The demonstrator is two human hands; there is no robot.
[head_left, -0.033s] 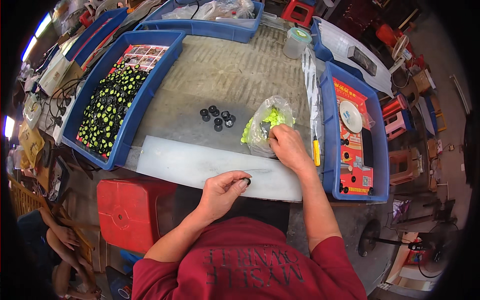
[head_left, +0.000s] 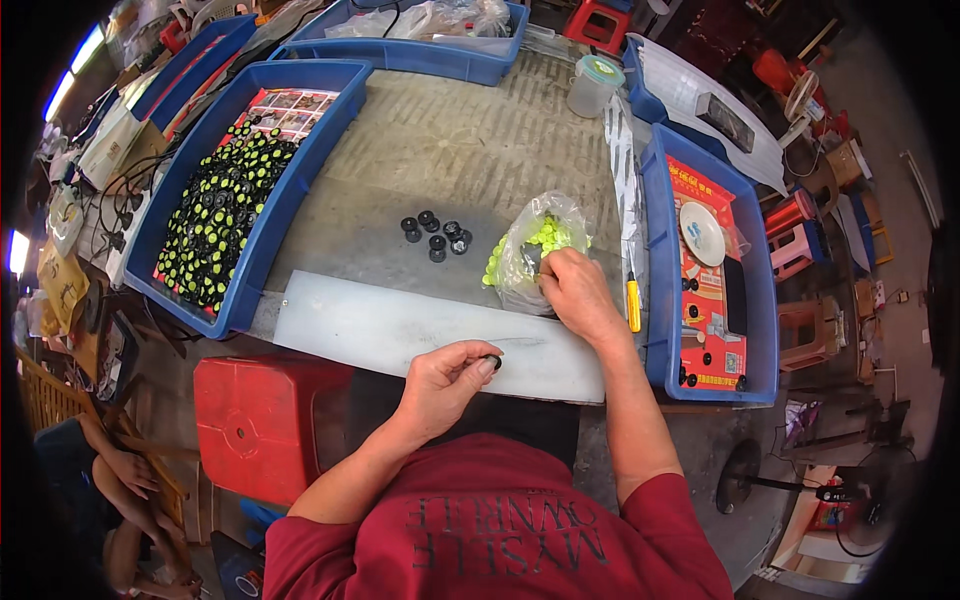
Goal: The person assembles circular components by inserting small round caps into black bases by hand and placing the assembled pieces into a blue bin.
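Note:
Between its thumb and forefinger, my left hand pinches a small black round piece above the white board. My right hand is at the mouth of a clear plastic bag, its fingers closed together. Whatever they hold, if anything, is hidden. Small yellow-green pieces fill the bag and spill out on its left side. Several black round pieces lie in a loose group on the table, left of the bag.
At left, a blue tray holds many black pieces with yellow-green centres. A blue tray on the right holds a white dish and black pieces. A yellow-handled tool lies beside it. Red stool at lower left; another person's arm beyond.

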